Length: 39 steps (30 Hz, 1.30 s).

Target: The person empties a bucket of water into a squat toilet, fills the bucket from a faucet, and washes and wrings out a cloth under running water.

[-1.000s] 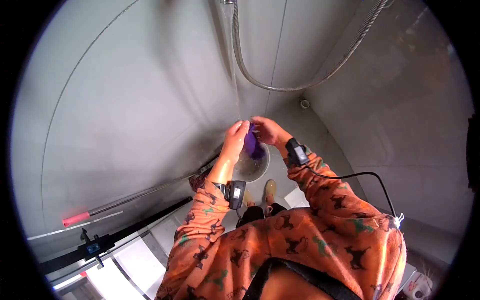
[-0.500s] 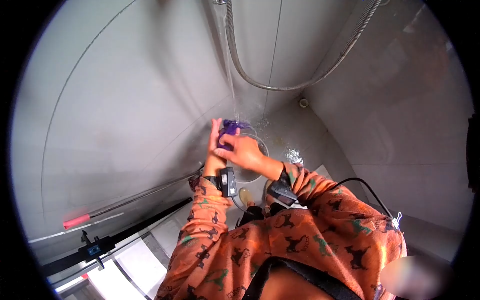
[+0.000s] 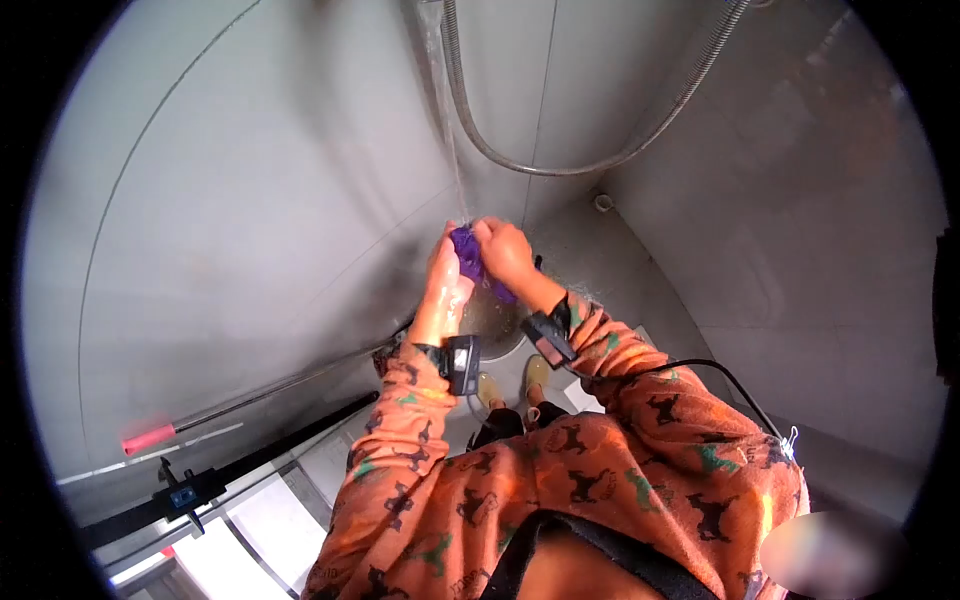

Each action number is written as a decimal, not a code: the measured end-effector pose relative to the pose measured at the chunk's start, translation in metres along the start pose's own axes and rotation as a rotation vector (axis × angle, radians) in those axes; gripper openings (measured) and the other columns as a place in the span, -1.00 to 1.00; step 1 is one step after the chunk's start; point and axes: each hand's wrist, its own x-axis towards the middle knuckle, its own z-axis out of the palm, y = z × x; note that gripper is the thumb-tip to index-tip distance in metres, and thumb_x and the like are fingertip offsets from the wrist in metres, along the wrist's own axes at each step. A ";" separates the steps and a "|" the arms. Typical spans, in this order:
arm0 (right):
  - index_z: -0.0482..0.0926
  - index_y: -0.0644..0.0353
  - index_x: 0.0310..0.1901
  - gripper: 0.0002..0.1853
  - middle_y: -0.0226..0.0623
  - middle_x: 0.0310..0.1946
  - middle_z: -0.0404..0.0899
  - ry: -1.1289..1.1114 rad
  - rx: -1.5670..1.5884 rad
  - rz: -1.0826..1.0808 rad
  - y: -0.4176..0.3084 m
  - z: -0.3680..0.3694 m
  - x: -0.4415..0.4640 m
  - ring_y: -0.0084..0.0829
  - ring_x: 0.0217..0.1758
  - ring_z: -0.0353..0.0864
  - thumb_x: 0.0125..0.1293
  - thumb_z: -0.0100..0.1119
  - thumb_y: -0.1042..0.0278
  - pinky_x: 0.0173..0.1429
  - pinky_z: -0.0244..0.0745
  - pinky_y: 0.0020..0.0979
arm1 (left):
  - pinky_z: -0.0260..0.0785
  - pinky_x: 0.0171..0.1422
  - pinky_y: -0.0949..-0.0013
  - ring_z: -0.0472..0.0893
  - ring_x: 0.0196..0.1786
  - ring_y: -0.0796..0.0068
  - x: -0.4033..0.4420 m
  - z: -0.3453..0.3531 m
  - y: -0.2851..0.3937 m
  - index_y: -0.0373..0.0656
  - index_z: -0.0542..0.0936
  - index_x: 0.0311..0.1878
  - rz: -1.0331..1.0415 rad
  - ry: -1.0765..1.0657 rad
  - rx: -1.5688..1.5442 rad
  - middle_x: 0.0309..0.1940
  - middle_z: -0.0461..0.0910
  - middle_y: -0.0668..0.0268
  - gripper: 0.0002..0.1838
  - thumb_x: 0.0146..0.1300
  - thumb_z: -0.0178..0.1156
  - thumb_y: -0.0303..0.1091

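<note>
A wet purple cloth (image 3: 466, 254) is bunched between my two hands, under a thin stream of water (image 3: 452, 150) falling from above. My left hand (image 3: 443, 262) holds the cloth from the left side, its fingers wrapped against it. From the right, my right hand (image 3: 503, 249) grips the cloth with curled fingers, and a loose purple end hangs below it. Beneath the hands stands a round bucket (image 3: 503, 348), partly hidden by them and my forearms.
A ribbed metal hose (image 3: 560, 172) loops down in front of the grey wall. A small round fitting (image 3: 603, 202) sits at the wall's foot. At left leans a rod with a pink handle (image 3: 149, 439). My feet (image 3: 537, 371) are just below the bucket.
My right hand has moved up and away from my left palm and wrist, and now grips the cloth beside my left hand. The left fingers, stretched out before, now close on the cloth.
</note>
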 end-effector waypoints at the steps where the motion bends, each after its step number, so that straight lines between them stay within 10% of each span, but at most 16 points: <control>1: 0.49 0.18 -0.26 -0.61 0.02 -0.36 0.54 -0.123 0.191 0.015 0.034 0.012 0.026 -0.05 -0.25 0.53 0.18 -0.10 -0.01 -0.19 0.39 -0.16 | 0.34 -0.22 0.43 0.46 -0.34 0.57 -0.001 0.003 0.005 -0.10 0.47 -0.33 -0.001 -0.002 0.003 -0.42 0.47 0.43 -0.74 0.25 -0.01 -0.11; 5: 0.36 0.14 -0.03 -0.65 -0.41 -0.21 0.45 -0.390 1.248 0.384 0.020 -0.026 0.027 -0.53 -0.22 0.44 0.23 0.01 0.14 -0.16 0.38 -0.48 | 0.37 -0.18 0.40 0.50 -0.32 0.54 0.000 0.033 0.012 -0.09 0.44 -0.32 0.070 -0.092 0.224 -0.42 0.49 0.40 -0.79 0.21 0.05 -0.15; 9: 0.48 0.24 -0.31 -0.76 -0.30 -0.40 0.52 -0.110 0.593 -0.229 0.011 -0.016 0.011 -0.48 -0.33 0.49 0.15 0.11 0.21 -0.22 0.39 -0.43 | 0.33 -0.22 0.45 0.44 -0.31 0.57 0.022 0.011 0.002 -0.08 0.46 -0.30 0.317 -0.080 0.255 -0.41 0.45 0.42 -0.76 0.19 0.08 -0.10; 11: 0.49 0.24 -0.36 -0.75 -0.16 -0.40 0.51 -0.032 0.108 -0.608 -0.012 -0.011 -0.023 -0.22 -0.31 0.52 0.11 0.14 0.20 -0.26 0.42 -0.36 | 0.34 -0.21 0.42 0.44 -0.32 0.57 0.016 -0.015 0.000 -0.06 0.45 -0.26 -0.059 -0.088 -0.097 -0.42 0.45 0.41 -0.71 0.18 0.06 -0.04; 13: 0.53 0.23 -0.43 -0.70 0.00 -0.44 0.50 -0.009 0.005 -0.640 -0.015 -0.006 -0.008 0.02 -0.29 0.49 0.12 0.09 0.11 -0.27 0.44 -0.22 | 0.35 -0.18 0.40 0.46 -0.32 0.54 -0.005 0.014 -0.030 -0.08 0.43 -0.19 0.267 -0.844 -0.528 -0.39 0.46 0.39 -0.63 0.14 0.08 0.02; 15: 0.56 0.24 -0.47 -0.61 0.05 -0.49 0.50 -0.045 -0.187 -0.055 0.002 0.001 0.050 0.06 -0.31 0.50 0.15 -0.02 0.02 -0.23 0.42 -0.12 | 0.35 -0.14 0.37 0.47 -0.27 0.51 -0.014 0.036 -0.021 -0.13 0.42 -0.13 -0.228 0.050 0.089 -0.34 0.47 0.36 -0.58 0.12 0.11 0.01; 19: 0.51 0.31 -0.55 -0.54 0.13 -0.52 0.45 -0.057 -0.095 -0.280 0.000 0.006 0.021 0.15 -0.33 0.44 0.20 -0.15 0.04 -0.20 0.37 -0.08 | 0.35 -0.07 0.26 0.50 -0.22 0.41 0.000 0.003 -0.033 -0.16 0.46 -0.19 0.006 0.012 0.017 -0.28 0.50 0.32 -0.66 0.15 0.06 -0.07; 22: 0.52 0.28 -0.45 -0.57 0.13 -0.44 0.47 -0.078 -0.120 -0.125 -0.012 0.013 0.012 0.15 -0.31 0.44 0.20 -0.13 0.03 -0.19 0.37 -0.10 | 0.35 -0.03 0.25 0.52 -0.18 0.37 0.025 -0.036 -0.031 -0.18 0.45 -0.19 -0.200 -0.213 -0.208 -0.25 0.51 0.28 -0.67 0.18 0.01 -0.09; 23: 0.52 0.29 -0.47 -0.53 0.14 -0.46 0.45 -0.110 -0.029 -0.097 -0.005 0.006 0.029 0.16 -0.31 0.42 0.20 -0.11 -0.02 -0.19 0.37 -0.09 | 0.36 -0.02 0.25 0.52 -0.16 0.36 -0.001 0.014 -0.018 -0.18 0.45 -0.17 -0.299 0.057 -0.065 -0.24 0.52 0.27 -0.65 0.18 0.01 -0.08; 26: 0.53 0.26 -0.23 -0.47 0.09 -0.32 0.52 -0.235 -0.060 -0.033 0.017 -0.005 0.040 0.10 -0.24 0.49 0.17 -0.09 -0.13 -0.06 0.37 -0.14 | 0.35 0.01 0.25 0.51 -0.15 0.37 0.011 0.001 -0.029 -0.20 0.42 -0.07 -0.242 0.012 0.009 -0.20 0.52 0.24 -0.59 0.23 -0.06 -0.04; 29: 0.14 0.23 0.19 -0.32 -0.20 -0.08 0.47 -0.313 0.333 -0.453 0.045 0.003 0.028 -0.27 -0.13 0.50 0.16 0.04 -0.04 -0.08 0.40 -0.29 | 0.20 0.16 0.26 0.42 -0.02 0.35 0.000 0.024 0.003 -0.20 0.38 -0.03 -0.166 -0.058 -0.048 -0.10 0.45 0.21 -0.51 0.28 -0.21 0.06; 32: 0.39 0.19 -0.05 -0.64 -0.38 -0.24 0.48 -0.511 0.858 -0.007 0.029 -0.042 0.025 -0.59 -0.18 0.44 0.08 0.18 0.42 -0.06 0.37 -0.50 | 0.10 0.21 0.12 0.32 0.10 0.24 -0.007 0.025 0.013 -0.20 0.18 0.17 -0.287 -0.164 0.026 0.01 0.36 0.15 -0.38 0.20 -0.07 0.08; 36: 0.46 0.14 -0.28 -0.81 -0.46 -0.35 0.45 -0.384 0.626 -0.196 0.013 -0.044 0.015 -0.61 -0.26 0.42 0.03 0.21 0.42 -0.15 0.35 -0.51 | -0.04 0.22 -0.20 0.11 0.24 0.11 -0.015 0.016 -0.003 0.19 0.06 0.25 -0.579 0.275 -0.100 0.24 0.04 0.19 -0.36 0.15 0.01 0.08; 37: 0.49 0.14 -0.32 -0.82 -0.43 -0.36 0.46 -0.385 0.609 -0.347 -0.003 -0.039 -0.002 -0.55 -0.24 0.43 -0.01 0.23 0.42 -0.08 0.33 -0.46 | 0.01 0.29 0.07 0.10 0.23 0.14 0.008 -0.024 -0.033 -0.21 0.00 0.18 -0.284 -0.370 -0.023 0.19 0.00 0.11 -0.24 0.13 0.02 0.13; 39: 0.50 0.12 -0.39 -0.82 -0.39 -0.40 0.47 -0.195 0.333 -0.729 -0.024 -0.023 -0.035 -0.50 -0.25 0.46 -0.04 0.23 0.30 0.03 0.27 -0.40 | 0.10 0.23 0.14 0.20 0.16 0.23 0.003 -0.039 -0.051 -0.17 0.13 0.14 0.182 -0.324 0.321 0.11 0.14 0.17 -0.38 0.18 -0.03 0.08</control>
